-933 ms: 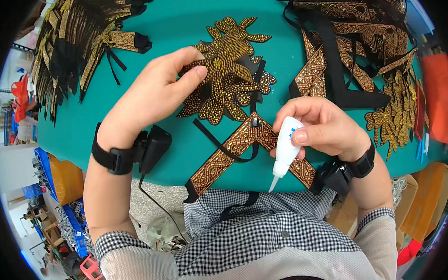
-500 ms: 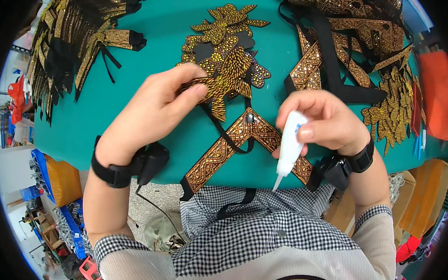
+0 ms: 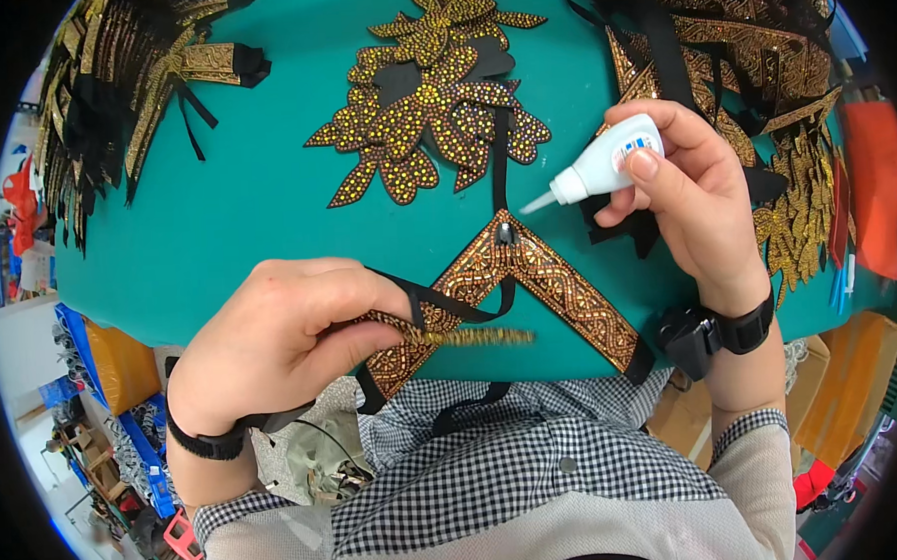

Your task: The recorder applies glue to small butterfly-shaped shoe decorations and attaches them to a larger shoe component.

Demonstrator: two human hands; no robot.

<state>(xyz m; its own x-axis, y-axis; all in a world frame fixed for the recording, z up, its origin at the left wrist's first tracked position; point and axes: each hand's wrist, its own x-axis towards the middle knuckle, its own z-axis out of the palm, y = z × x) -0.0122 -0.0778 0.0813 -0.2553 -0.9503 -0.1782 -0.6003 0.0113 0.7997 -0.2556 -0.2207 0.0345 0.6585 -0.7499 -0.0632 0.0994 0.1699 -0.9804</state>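
Gold patch (image 3: 476,336) and white bottle (image 3: 604,165) held above a green table (image 3: 264,188).
Left hand (image 3: 291,332), lower left, pinches the patch near centre, over a V-shaped band (image 3: 574,285); right hand (image 3: 703,184), upper right, grips the bottle.

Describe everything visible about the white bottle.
The white bottle looks like plastic, with blue and red printed marks, a collar and a slim nozzle. The right hand grips its body, tilted, nozzle aimed toward the picture's lower left, its tip beside the peak of the V-shaped band, apparently not touching.
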